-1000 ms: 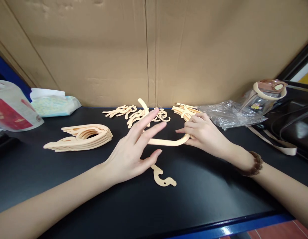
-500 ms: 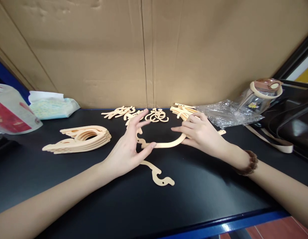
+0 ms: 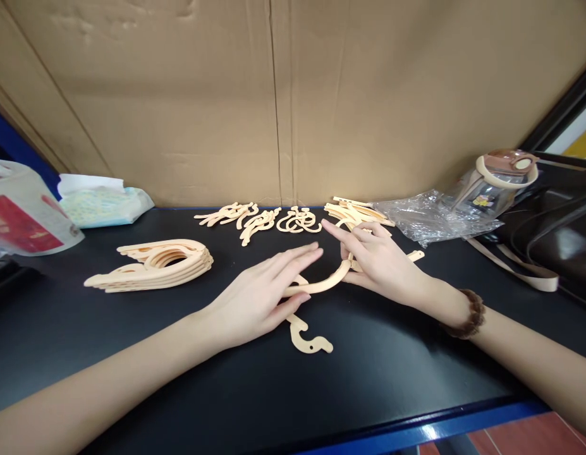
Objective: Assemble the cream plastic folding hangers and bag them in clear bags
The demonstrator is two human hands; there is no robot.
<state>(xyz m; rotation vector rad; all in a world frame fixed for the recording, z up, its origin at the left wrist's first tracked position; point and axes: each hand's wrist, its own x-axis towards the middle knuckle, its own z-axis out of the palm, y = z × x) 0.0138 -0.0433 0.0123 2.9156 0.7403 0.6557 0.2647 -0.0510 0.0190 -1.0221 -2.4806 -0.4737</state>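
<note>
Between my hands is a beige plastic folding clothes hanger (image 3: pixel 325 285), its curved arm bowing down toward me. My left hand (image 3: pixel 255 294) pinches the left end of that arm between the thumb and straightened fingers, which hide part of it. At the joint on the right, my right hand (image 3: pixel 382 260) grips the hanger, its index finger pointing up and left. A straight tip sticks out behind the right hand. Below my left hand a loose hanger arm (image 3: pixel 302 338) lies on the black table (image 3: pixel 368 392), partly covered by the fingers.
Folded hangers (image 3: pixel 179 278) form a stack at left. Along the back lie loose hanger arms (image 3: pixel 224 215), small pieces (image 3: pixel 259 224), hooks (image 3: pixel 299 220) and more arms (image 3: pixel 352 208). Clear plastic film (image 3: pixel 420 218), a bottle (image 3: pixel 492 183), tissues (image 3: pixel 103 205) and a black bag (image 3: pixel 558 227) stand around.
My left hand has moved right and down, its raised fingers lowering over the hanger's left end. The right hand has turned slightly, its index finger lifting.
</note>
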